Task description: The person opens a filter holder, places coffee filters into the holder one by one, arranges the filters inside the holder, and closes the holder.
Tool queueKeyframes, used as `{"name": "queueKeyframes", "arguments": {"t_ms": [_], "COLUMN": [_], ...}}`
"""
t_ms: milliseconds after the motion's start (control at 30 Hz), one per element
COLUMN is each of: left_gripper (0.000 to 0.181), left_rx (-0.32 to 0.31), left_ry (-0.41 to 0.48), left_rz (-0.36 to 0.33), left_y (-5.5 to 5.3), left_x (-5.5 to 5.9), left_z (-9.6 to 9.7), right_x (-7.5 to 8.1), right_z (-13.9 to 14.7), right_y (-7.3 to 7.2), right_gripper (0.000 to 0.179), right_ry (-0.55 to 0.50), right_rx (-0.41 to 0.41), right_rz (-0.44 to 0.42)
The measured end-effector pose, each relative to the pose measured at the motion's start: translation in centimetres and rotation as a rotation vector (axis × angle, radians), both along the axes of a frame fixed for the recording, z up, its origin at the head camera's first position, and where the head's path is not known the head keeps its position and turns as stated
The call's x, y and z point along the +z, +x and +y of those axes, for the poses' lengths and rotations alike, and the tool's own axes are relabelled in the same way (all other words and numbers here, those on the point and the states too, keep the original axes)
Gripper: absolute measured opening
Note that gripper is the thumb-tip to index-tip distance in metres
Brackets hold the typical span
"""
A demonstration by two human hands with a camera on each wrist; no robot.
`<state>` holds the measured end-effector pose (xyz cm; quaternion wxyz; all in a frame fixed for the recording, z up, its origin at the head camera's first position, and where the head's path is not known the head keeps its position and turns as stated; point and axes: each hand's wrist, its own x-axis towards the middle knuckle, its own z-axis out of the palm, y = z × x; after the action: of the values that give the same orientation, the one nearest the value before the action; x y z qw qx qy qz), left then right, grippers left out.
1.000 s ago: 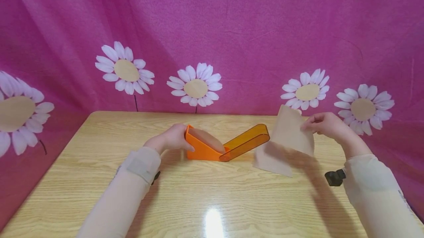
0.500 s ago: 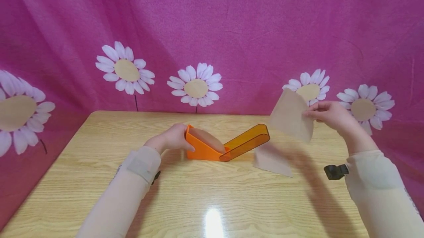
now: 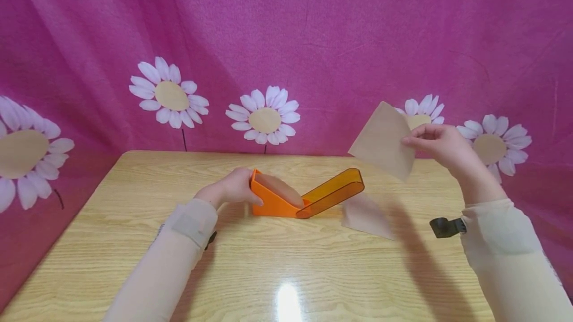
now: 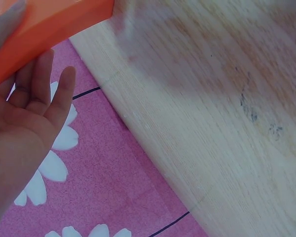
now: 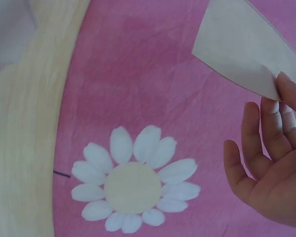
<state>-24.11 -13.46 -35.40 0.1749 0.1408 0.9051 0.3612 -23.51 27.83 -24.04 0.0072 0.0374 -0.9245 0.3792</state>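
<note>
My left hand point(image 3: 233, 186) grips the high end of an orange coffee filter holder point(image 3: 274, 204) that stands on the table. Its amber see-through lid point(image 3: 333, 192) is swung open to the right, and brown filter paper point(image 3: 283, 189) shows inside. In the left wrist view the thumb lies over the orange wall point(image 4: 64, 29), with the fingers on its other side. Raised above the table at the right, a brown paper coffee filter point(image 3: 382, 139) is pinched by its edge between the thumb and fingers of my right hand point(image 3: 445, 149). The right wrist view shows the filter's crimped seam.
Another coffee filter point(image 3: 368, 217) lies on the wooden table point(image 3: 250, 267), just right of the lid and partly behind it. A pink curtain point(image 3: 331, 63) with white daisies hangs along the table's back edge and at the sides.
My right hand has lifted the coffee filter higher and turned it, bringing it slightly left. The left hand, the holder and the filter on the table stay where they were.
</note>
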Motion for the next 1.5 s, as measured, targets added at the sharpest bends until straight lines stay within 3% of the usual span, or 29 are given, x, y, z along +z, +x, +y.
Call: {"name": "queueKeyframes", "arguments": {"t_ms": [400,633,867,1233,1500], "left_gripper": [0.033,0.033,0.033,0.032,0.036], "left_rx": [0.009,0.022,0.01,0.009,-0.017], "left_ry": [-0.002,0.008,0.002,0.005,0.022], "left_rz": [0.005,-0.017,0.002,-0.001,0.017], "left_y": [0.2,0.1,0.1,0.1,-0.1], "left_x": [-0.1,-0.2,-0.1,0.0,-0.4], "left_z": [-0.1,0.0,0.1,0.1,0.0], "right_x": [1.3,0.9,-0.5,-4.0,-5.6], "right_z": [-4.9,-8.4,-11.2,-14.2,-15.5], "right_y": [0.1,0.0,-0.3,-0.5,-0.5], "right_gripper": [0.009,0.025,0.021,0.013,0.011], "right_ry": [-0.097,-0.073,-0.061,-0.038,-0.043], "right_rx": [0.018,0.115,0.146,0.186,0.215], "right_rz": [0.095,0.147,0.127,0.19,0.202]}}
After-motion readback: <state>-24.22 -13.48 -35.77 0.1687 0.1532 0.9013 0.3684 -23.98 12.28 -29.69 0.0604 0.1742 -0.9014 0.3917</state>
